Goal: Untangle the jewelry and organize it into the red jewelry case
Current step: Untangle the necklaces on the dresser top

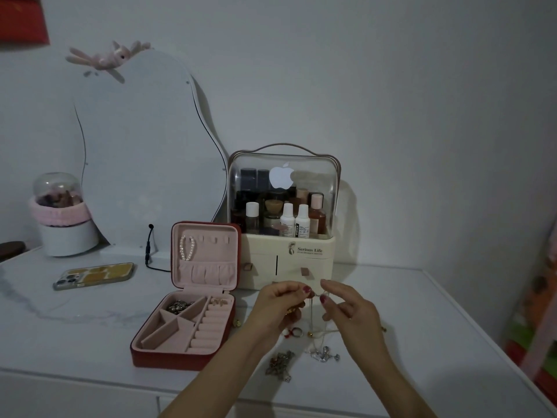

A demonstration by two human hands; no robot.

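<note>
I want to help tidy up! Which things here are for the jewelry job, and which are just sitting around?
For the job: red jewelry case, thin chain pinched by both hands, pearl bracelet, loose jewelry on the table.

Just lying about: phone, cosmetics box, mirror.

Dim, even light. Plain grey-white wall (391,86) behind a white tabletop (75,333) (faint marble veining at left). Wavy-edged mirror (144,152) leans against the wall. Drawer seam visible along the front edge. Colourful blurred object at far right.
</note>
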